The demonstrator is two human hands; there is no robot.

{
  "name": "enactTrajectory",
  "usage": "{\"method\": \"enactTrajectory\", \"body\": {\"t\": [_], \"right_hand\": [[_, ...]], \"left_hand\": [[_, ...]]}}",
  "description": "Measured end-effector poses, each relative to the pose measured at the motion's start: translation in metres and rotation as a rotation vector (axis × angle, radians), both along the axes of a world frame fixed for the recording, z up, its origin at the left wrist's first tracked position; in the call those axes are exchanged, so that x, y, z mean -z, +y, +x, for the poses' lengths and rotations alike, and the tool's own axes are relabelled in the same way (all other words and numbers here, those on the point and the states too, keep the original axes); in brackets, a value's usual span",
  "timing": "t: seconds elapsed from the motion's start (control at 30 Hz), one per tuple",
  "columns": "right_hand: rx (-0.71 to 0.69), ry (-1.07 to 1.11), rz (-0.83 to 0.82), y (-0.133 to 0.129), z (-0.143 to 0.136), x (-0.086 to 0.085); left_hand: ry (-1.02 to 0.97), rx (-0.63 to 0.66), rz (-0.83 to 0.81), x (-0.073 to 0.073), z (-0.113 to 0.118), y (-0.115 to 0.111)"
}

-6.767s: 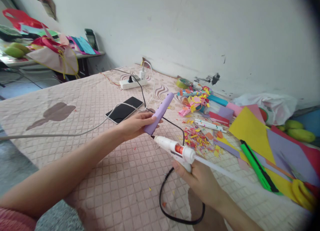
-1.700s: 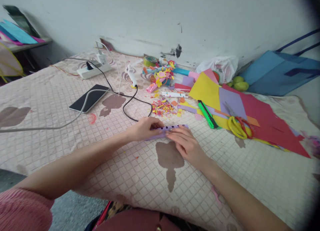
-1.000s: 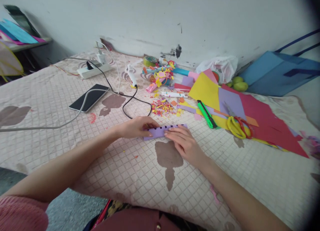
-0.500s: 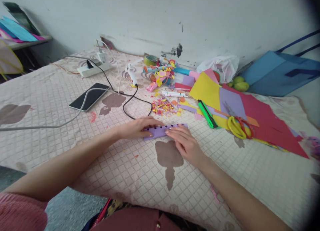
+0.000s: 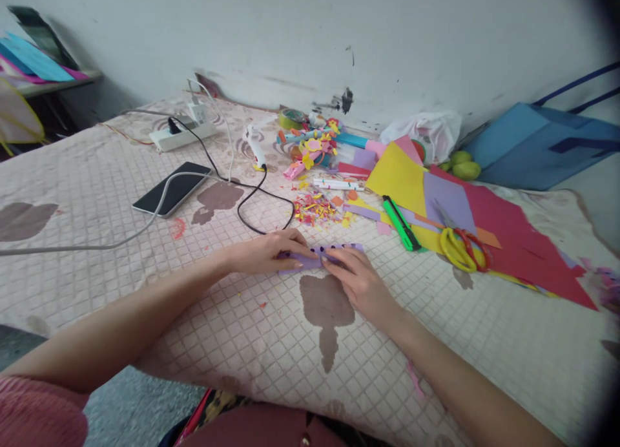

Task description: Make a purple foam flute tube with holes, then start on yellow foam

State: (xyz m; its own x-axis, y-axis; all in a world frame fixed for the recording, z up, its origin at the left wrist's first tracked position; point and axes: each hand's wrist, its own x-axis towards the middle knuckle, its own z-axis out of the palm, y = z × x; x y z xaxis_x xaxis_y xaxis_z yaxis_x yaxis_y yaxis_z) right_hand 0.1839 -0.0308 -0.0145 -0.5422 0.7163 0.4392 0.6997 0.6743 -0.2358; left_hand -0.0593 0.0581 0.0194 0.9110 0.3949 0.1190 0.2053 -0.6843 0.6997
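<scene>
Glue gun [image 5: 254, 145] left your right hand [image 5: 362, 281] for the tablecloth [image 5: 220, 324]; that hand and your left hand [image 5: 263, 250], fingers half-closed on the purple strip [image 5: 312, 263], pin it there. Guessing that's so it sticks flat.

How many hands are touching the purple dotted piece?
2: the left hand touches the left part of the purple dotted piece, the right hand its right part. No other hand shows.
</scene>
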Motion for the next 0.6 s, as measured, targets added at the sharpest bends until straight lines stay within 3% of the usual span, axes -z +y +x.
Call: {"method": "enactTrajectory", "body": {"t": [0.2,0.6], "right_hand": [[0.001,-0.009,-0.004,0.000,-0.001,0.001],[-0.053,0.021,0.057,-0.001,0.001,0.001]], "left_hand": [[-0.095,-0.134,0.016,0.010,0.012,-0.004],[-0.109,-0.126,0.002,0.012,0.014,-0.002]]}}
